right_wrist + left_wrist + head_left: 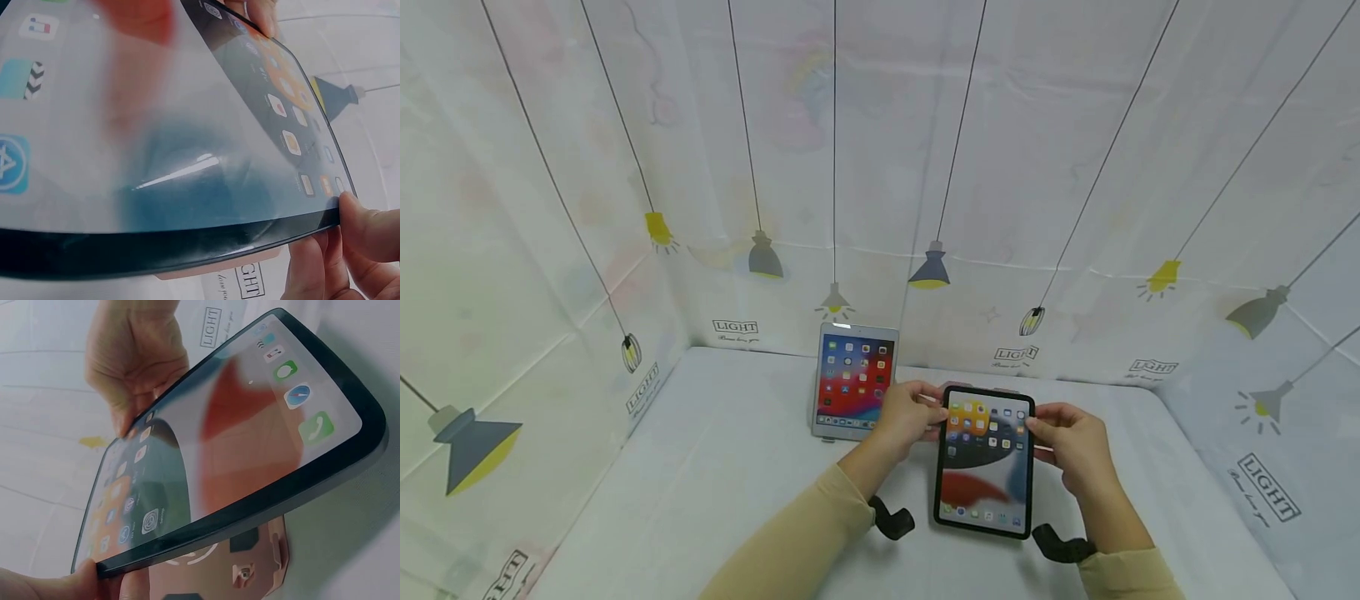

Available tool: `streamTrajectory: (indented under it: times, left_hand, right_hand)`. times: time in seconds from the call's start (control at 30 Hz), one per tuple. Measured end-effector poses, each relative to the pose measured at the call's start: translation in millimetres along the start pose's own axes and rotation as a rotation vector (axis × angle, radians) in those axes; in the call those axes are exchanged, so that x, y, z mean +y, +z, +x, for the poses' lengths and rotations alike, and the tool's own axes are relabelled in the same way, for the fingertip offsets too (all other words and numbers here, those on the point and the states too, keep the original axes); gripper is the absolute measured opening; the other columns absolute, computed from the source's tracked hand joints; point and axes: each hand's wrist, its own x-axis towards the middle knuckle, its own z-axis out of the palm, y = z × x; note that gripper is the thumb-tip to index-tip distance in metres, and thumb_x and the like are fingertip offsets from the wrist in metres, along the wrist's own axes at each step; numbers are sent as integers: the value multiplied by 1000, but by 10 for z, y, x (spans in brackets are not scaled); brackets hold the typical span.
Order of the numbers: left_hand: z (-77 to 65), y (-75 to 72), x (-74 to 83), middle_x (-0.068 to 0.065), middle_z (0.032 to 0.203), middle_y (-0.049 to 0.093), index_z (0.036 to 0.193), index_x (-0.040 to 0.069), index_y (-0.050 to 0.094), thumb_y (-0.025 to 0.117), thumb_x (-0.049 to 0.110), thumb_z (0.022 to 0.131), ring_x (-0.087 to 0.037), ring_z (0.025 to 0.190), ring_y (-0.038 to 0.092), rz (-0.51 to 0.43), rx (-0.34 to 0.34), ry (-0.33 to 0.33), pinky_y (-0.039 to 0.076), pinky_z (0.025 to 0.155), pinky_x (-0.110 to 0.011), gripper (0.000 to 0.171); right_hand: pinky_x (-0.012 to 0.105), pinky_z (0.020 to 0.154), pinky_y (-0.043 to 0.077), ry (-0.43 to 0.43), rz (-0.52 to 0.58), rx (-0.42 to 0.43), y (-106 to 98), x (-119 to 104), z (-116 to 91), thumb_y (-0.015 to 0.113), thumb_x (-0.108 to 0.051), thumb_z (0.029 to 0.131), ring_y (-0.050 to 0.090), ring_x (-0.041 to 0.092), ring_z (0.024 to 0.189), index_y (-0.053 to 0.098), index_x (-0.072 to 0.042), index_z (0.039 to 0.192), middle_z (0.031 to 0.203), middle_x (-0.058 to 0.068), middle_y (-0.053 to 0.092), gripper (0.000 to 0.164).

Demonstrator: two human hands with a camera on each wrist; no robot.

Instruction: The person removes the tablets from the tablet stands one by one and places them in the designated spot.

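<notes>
Both hands hold a black-edged tablet (987, 462) by its upper sides. Its screen is lit with app icons over an orange, dark and red wallpaper. My left hand (908, 415) pinches the left edge, thumb on the front and fingers behind. On the opposite edge, my right hand (1078, 442) grips with the thumb in front and the other fingers curled at the back. Behind the tablet stands a rose-gold stand (269, 565) with dark pads, mostly hidden. The tablet leans over it in the left wrist view.
A second tablet (856, 379), silver with a white front and a lit red-blue screen, stands propped at the back left, close behind my left hand. White cloth covers the table (715, 483). A backdrop (880, 167) printed with hanging lamps rises behind and at both sides.
</notes>
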Motion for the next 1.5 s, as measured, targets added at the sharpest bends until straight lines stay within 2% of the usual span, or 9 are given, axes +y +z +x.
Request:
streamTrajectory:
  times: [0.3,0.57,0.8,1.03,1.5]
  left_hand:
    - [-20,6,-97,-8,99,71,107,14,77,80,1,93,-18,79,77,6,-21,-10,69,75,-38,19]
    - [-52,1,-163,-9,101,72,108,15,76,79,5,95,-20,84,77,27,-22,-32,69,76,-37,17]
    - [-77,15,-228,-8,101,73,108,15,75,78,4,94,-20,86,76,31,-35,-40,68,68,-32,18]
    - [-78,6,-309,-8,100,74,108,13,75,78,2,94,-21,83,76,44,-47,-35,69,73,-39,19]
    - [-136,0,-424,-8,100,74,109,13,74,79,3,94,-20,84,77,48,-74,-58,69,71,-35,19]
  right_hand:
    - [28,68,67,28,-11,-18,-19,110,-25,75,-12,101,73,9,76,71,-1,122,84,-9,73,24]
    - [28,66,65,55,-1,-30,-7,189,-60,75,-12,101,72,11,76,71,-1,119,84,-9,72,21]
    - [28,66,65,66,-23,-31,-18,257,-94,74,-13,101,72,12,76,72,-2,118,85,-8,73,20]
    - [29,65,65,90,-9,-27,13,332,-130,73,-11,101,72,14,76,71,-1,117,85,-7,73,19]
    - [29,62,63,111,6,-34,24,487,-158,74,-11,101,73,14,74,71,0,117,83,-6,74,20]
